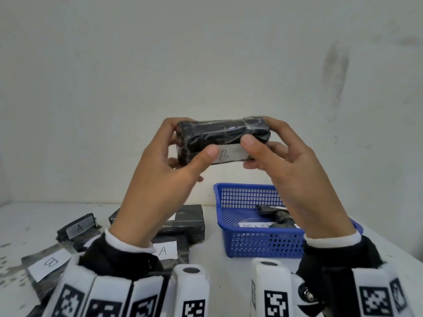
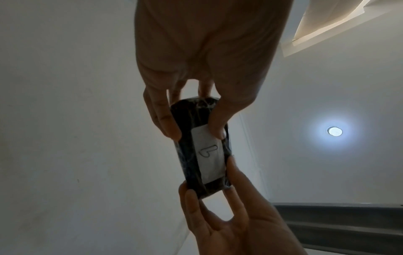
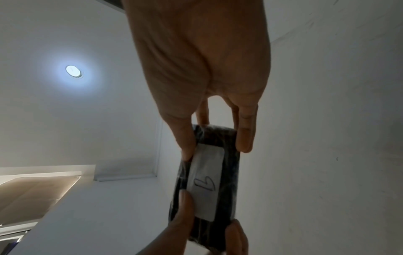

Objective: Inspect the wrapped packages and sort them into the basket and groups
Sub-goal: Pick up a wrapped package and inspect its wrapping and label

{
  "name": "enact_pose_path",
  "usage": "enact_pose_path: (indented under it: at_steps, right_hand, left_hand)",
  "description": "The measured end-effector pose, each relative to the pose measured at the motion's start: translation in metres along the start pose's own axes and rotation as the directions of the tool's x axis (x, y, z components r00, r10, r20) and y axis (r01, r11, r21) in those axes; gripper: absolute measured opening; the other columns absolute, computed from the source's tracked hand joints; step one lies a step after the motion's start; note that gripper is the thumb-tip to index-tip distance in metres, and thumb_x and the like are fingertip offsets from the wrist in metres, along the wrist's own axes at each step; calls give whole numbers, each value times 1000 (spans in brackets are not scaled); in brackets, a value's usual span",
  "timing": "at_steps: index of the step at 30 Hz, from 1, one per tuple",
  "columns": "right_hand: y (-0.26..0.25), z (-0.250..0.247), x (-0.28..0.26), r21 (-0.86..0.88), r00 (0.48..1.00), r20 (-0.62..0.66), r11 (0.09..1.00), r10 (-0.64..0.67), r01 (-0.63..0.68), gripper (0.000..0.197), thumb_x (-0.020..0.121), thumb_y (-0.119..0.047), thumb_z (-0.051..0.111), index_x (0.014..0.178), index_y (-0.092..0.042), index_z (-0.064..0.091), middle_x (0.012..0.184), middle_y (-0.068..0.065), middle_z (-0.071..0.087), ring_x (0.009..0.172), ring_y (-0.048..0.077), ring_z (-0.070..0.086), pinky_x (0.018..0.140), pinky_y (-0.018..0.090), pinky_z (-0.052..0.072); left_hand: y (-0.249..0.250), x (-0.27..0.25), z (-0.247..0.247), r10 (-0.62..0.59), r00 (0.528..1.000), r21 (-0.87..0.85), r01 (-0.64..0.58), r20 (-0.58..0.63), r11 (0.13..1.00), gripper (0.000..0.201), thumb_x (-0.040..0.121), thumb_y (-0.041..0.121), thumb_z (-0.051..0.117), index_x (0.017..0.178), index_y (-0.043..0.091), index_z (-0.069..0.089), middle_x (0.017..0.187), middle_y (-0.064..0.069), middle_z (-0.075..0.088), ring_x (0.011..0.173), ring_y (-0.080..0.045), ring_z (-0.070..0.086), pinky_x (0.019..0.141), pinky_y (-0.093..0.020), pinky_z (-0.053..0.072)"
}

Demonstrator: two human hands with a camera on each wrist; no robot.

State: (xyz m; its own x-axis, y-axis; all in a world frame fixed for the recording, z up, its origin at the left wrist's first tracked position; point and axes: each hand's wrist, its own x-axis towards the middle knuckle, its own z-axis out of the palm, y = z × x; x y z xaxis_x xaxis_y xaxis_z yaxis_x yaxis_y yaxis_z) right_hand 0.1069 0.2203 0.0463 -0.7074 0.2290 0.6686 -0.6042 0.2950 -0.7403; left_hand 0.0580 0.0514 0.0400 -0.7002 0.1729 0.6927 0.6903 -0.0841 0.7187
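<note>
Left hand (image 1: 160, 165) and right hand (image 1: 286, 165) each pinch one end of the wrapped package (image 1: 223, 139), thumbs on the near face at either end of its white label (image 1: 229, 154), fingers curled behind. The package is held level in the air, above and behind the blue basket (image 1: 231, 225). Glossy film suggests a slippery surface; the block looks stiff and light. Grip the short ends, clear of the label. Other labelled packages (image 1: 169, 250) lie left of the basket.
</note>
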Motion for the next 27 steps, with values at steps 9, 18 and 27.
enact_pose_path:
  at_steps: [9, 18, 27]
  right_hand:
    - [4, 1, 3, 33, 1000, -8, 999, 18, -18, 34, 85, -40, 66, 116, -27, 71, 105, -1, 77, 96, 18, 73, 99, 44, 54]
    - [2, 4, 1, 6, 999, 12, 999, 34, -34, 20, 93, -33, 62, 110, -28, 72, 99, -1, 75, 75, 16, 68, 64, 26, 55]
    - [2, 14, -1, -10, 999, -38, 999, -38, 38, 26, 77, -48, 67, 96, -29, 72, 78, -11, 71, 68, 7, 59, 65, 20, 53]
  left_hand:
    - [-2, 3, -10, -52, 992, -103, 64, 116, 993, 37, 83, 50, 67, 117, 36, 59, 107, 6, 72, 103, -12, 68, 98, -34, 52]
    - [-4, 5, -6, -104, 989, -162, 121, 109, 979, 22, 87, 41, 61, 105, 29, 58, 93, 10, 72, 86, -16, 69, 90, -39, 56]
    - [0, 2, -1, -106, 992, -104, 112, 65, 988, 32, 85, 50, 55, 107, 27, 51, 105, 0, 67, 89, -20, 67, 91, -42, 55]
